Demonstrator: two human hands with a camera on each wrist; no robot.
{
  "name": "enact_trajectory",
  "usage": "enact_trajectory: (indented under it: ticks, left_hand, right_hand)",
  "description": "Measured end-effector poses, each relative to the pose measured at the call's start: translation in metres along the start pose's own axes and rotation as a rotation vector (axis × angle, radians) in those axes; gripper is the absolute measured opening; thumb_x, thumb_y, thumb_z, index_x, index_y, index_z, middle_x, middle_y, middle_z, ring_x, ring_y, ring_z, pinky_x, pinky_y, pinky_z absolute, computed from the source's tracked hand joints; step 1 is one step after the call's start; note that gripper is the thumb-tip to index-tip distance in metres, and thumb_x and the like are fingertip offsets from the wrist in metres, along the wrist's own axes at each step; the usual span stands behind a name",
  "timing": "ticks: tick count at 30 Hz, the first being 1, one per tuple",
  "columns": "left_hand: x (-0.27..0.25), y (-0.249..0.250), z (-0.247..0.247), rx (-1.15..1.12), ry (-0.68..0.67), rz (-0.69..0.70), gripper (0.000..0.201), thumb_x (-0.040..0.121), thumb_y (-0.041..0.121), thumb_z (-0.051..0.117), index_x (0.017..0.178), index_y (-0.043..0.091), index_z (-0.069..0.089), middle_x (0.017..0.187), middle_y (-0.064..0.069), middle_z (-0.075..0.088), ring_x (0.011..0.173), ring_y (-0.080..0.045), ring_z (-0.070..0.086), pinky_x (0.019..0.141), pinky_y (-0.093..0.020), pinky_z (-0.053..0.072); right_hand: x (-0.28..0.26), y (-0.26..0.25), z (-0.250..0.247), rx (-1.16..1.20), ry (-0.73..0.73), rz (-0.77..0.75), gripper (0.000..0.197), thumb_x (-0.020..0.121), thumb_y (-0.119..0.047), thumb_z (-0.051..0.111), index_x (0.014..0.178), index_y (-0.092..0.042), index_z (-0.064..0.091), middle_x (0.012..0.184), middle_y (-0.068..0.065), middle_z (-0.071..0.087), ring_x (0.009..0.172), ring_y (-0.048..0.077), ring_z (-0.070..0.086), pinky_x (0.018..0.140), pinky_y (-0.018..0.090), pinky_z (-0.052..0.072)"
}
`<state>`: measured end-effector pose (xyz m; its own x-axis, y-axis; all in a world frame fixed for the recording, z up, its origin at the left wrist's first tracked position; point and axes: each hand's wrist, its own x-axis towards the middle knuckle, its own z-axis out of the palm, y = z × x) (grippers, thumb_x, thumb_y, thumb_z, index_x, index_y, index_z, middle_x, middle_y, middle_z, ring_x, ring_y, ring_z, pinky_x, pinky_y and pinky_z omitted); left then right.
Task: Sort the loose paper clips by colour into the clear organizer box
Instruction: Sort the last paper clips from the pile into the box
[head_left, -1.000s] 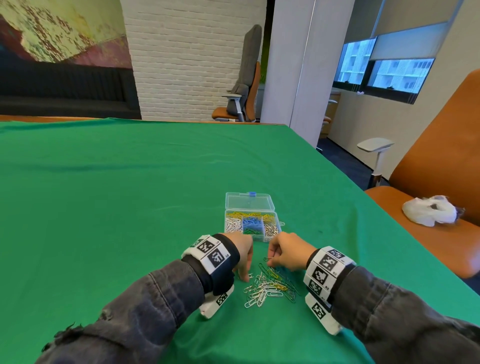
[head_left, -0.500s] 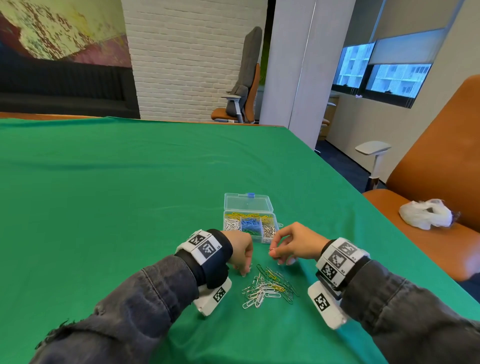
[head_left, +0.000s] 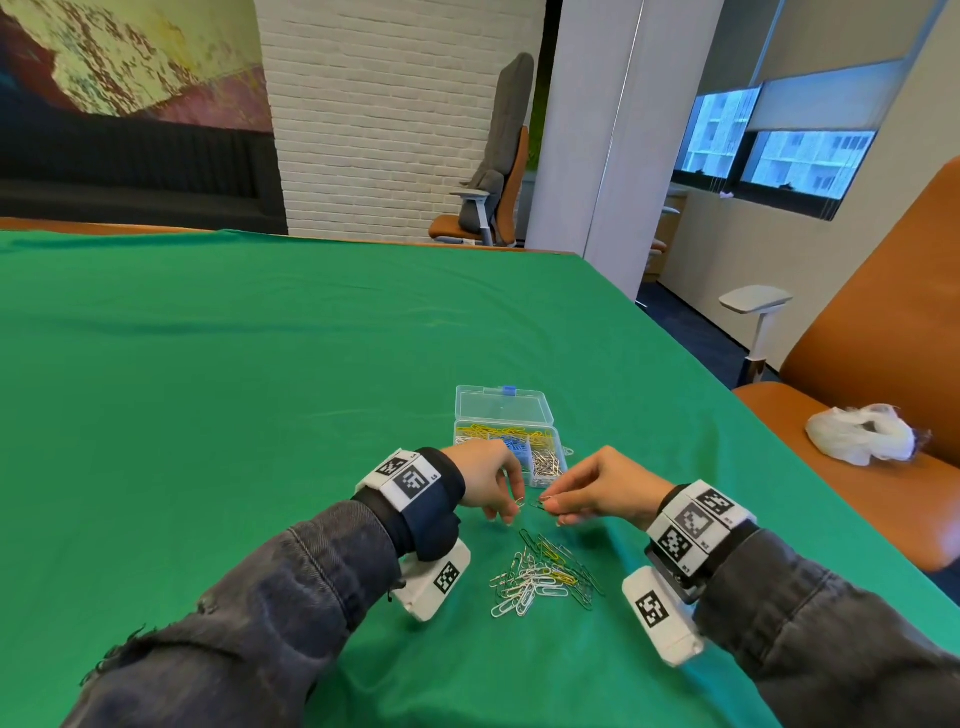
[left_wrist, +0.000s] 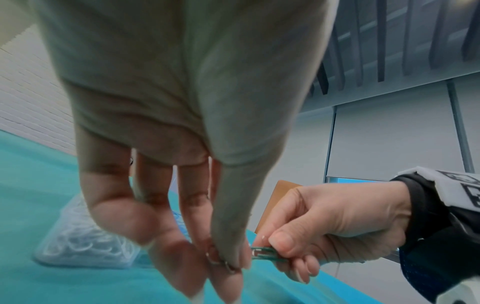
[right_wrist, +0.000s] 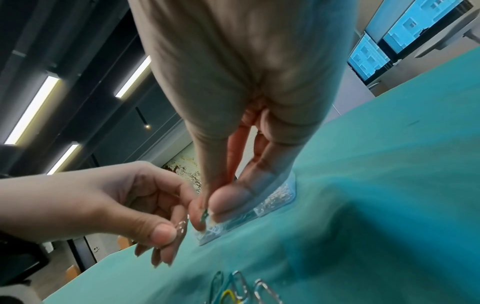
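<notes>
A clear organizer box (head_left: 506, 444) stands open on the green table, with yellow, blue and silver clips in its compartments. A pile of loose paper clips (head_left: 543, 577) lies in front of it. Above the pile, my left hand (head_left: 501, 491) pinches a silver clip (left_wrist: 221, 261) between thumb and fingers. My right hand (head_left: 582, 493) pinches a green clip (left_wrist: 265, 254) beside it. The two clips nearly touch end to end; whether they are linked I cannot tell. In the right wrist view the green clip (right_wrist: 203, 215) shows between thumb and forefinger.
The green cloth table (head_left: 260, 389) stretches wide to the left and back. An orange chair (head_left: 857, 415) with a white crumpled bag (head_left: 860, 434) stands past the table's right edge. The box lid (head_left: 501, 408) lies open behind the box.
Both hands have risen from the pile and come together in front of the box. The right hand lifted a green clip; the left now pinches a silver one.
</notes>
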<state>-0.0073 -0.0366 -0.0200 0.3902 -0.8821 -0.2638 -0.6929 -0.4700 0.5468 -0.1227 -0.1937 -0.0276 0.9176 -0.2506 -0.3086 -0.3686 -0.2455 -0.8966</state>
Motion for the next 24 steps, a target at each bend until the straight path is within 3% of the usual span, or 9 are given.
enact_trajectory:
  ticks: [3, 7, 12, 15, 18, 24]
  left_hand:
    - [0.0007, -0.0011, -0.0005, -0.002, -0.005, 0.006, 0.016, 0.088, 0.015, 0.069, 0.103, 0.009, 0.067, 0.093, -0.007, 0.075, 0.062, -0.005, 0.062, 0.065, -0.016, 0.049]
    - [0.0017, -0.0033, -0.0009, -0.009, -0.005, 0.001, 0.018, 0.089, 0.014, 0.067, 0.105, 0.006, 0.067, 0.096, -0.009, 0.075, 0.061, -0.004, 0.061, 0.047, -0.008, 0.042]
    - [0.0033, -0.0042, 0.0030, -0.116, -0.031, 0.032, 0.021, 0.092, 0.018, 0.065, 0.112, 0.011, 0.065, 0.099, -0.007, 0.074, 0.062, 0.000, 0.062, 0.054, -0.014, 0.047]
    - [0.0040, -0.0037, 0.0062, -0.149, -0.041, 0.038, 0.010, 0.093, 0.020, 0.063, 0.101, 0.016, 0.066, 0.094, -0.003, 0.074, 0.060, 0.003, 0.061, 0.054, -0.013, 0.046]
    - [0.0038, -0.0037, 0.0065, -0.153, -0.048, 0.027, 0.006, 0.094, 0.023, 0.062, 0.088, 0.021, 0.065, 0.081, 0.009, 0.069, 0.061, 0.004, 0.060, 0.054, -0.013, 0.045]
    - [0.0034, -0.0048, 0.0064, -0.175, -0.091, -0.017, 0.009, 0.093, 0.026, 0.063, 0.085, 0.023, 0.065, 0.076, 0.015, 0.068, 0.065, 0.002, 0.061, 0.059, -0.016, 0.045]
  right_hand:
    - [-0.0001, -0.0012, -0.0003, 0.001, 0.028, 0.004, 0.010, 0.077, 0.001, 0.074, 0.087, 0.003, 0.073, 0.066, 0.008, 0.071, 0.054, 0.010, 0.064, 0.057, 0.015, 0.053]
    - [-0.0017, -0.0035, -0.0018, -0.032, 0.018, -0.002, 0.005, 0.078, -0.002, 0.075, 0.083, -0.001, 0.074, 0.063, 0.005, 0.070, 0.050, 0.007, 0.060, 0.055, 0.013, 0.051]
    - [-0.0028, -0.0044, 0.0003, -0.044, 0.027, -0.037, 0.004, 0.077, -0.004, 0.076, 0.074, -0.005, 0.074, 0.059, 0.004, 0.068, 0.049, 0.006, 0.057, 0.053, 0.013, 0.049]
    - [-0.0020, -0.0046, 0.0016, -0.032, 0.052, -0.064, 0.004, 0.075, -0.005, 0.078, 0.075, -0.004, 0.074, 0.059, 0.004, 0.068, 0.049, 0.006, 0.058, 0.053, 0.014, 0.050]
    - [-0.0011, -0.0039, 0.0011, -0.021, 0.077, -0.078, 0.007, 0.074, -0.005, 0.079, 0.077, -0.001, 0.074, 0.061, 0.005, 0.069, 0.049, 0.007, 0.059, 0.054, 0.015, 0.050]
    - [0.0011, -0.0010, -0.0007, 0.039, 0.112, -0.117, 0.009, 0.072, 0.002, 0.078, 0.080, 0.001, 0.074, 0.066, 0.009, 0.071, 0.058, 0.012, 0.064, 0.060, 0.019, 0.055]
